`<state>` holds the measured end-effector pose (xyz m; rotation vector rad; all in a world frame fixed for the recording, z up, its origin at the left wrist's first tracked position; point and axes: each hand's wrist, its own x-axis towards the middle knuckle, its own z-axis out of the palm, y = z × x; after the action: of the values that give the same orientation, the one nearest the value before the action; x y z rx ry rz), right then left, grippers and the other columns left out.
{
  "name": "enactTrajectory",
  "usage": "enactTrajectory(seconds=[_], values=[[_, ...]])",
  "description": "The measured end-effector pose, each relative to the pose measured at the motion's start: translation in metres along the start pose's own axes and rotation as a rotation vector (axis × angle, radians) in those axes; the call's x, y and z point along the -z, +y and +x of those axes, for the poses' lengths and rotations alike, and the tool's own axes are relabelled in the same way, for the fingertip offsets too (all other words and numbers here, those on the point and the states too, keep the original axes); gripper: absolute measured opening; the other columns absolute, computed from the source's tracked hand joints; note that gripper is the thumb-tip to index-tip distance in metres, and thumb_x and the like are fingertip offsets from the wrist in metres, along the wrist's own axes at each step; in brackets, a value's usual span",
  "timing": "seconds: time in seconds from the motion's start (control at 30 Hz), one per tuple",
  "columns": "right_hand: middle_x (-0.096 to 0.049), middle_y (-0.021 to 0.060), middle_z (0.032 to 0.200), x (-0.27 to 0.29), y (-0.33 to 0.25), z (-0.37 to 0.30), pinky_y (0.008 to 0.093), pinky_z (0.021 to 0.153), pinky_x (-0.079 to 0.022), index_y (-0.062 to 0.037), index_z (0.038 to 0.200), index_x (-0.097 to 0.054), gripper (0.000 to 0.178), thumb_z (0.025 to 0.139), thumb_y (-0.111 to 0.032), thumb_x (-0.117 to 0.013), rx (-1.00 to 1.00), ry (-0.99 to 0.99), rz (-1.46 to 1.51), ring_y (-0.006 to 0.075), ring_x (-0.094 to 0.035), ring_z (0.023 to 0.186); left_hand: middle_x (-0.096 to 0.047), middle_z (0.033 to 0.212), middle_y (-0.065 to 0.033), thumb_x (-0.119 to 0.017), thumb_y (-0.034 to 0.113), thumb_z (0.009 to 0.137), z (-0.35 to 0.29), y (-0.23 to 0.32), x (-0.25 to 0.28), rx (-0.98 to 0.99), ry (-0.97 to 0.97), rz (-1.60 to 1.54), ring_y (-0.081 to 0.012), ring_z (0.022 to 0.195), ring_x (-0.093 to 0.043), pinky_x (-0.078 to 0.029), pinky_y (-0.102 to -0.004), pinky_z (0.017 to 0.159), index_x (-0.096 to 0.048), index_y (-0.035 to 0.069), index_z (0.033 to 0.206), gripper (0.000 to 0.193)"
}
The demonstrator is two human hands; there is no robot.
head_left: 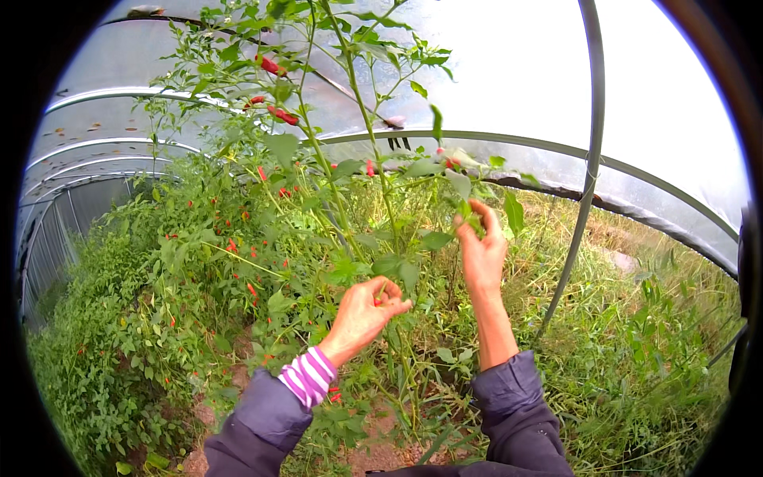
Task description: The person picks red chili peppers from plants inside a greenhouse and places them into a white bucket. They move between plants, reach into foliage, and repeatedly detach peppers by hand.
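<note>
My left hand [364,316] is closed, its fingers curled round a red chili pepper [377,301] that shows only in part between finger and thumb. Higher and to the right, my right hand [483,246] is raised among the leaves of a tall chili plant [347,208]. Its thumb and forefinger are bent but look apart, and leaves partly hide the tips. Just above that hand hangs a blurred red chili [451,163]. More red chilies [282,115] grow on the plant's upper left branches.
Bushy plants with small red peppers [230,246] fill the left. A slanted metal pole [586,187] stands at the right, beneath the plastic tunnel cover [517,71]. Tall grass and weeds [628,358] cover the right side. Bare soil [380,437] shows low in the middle.
</note>
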<state>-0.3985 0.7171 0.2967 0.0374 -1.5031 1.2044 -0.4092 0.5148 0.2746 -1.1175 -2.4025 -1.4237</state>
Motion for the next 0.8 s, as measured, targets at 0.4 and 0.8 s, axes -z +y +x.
enactTrajectory(seconds=[0.4,0.8], values=[[-0.049,-0.0085,0.062,-0.028,-0.079,0.008,0.0191,0.042,-0.024,-0.0057,0.100,-0.063,0.018,0.088,-0.020,-0.061,-0.198,-0.586,0.753,0.0014,-0.035,0.048,-0.059,0.063,-0.0004,-0.056,0.026,0.089,0.025,0.133,0.110,-0.270,0.167,-0.154,-0.0024,0.050,-0.043,-0.033,-0.0190,0.047,-0.066,-0.001,0.092,0.029],[-0.060,-0.0054,0.078,-0.039,-0.076,-0.034,0.0176,0.050,-0.032,-0.0054,0.097,-0.066,0.014,0.084,-0.008,-0.065,-0.376,-0.642,0.794,0.0003,-0.043,0.059,-0.065,0.067,-0.0050,-0.072,0.011,0.069,0.005,0.085,0.104,-0.217,0.126,0.398,-0.0139,0.057,-0.059,-0.045,-0.0285,0.054,-0.069,0.004,0.078,0.012]])
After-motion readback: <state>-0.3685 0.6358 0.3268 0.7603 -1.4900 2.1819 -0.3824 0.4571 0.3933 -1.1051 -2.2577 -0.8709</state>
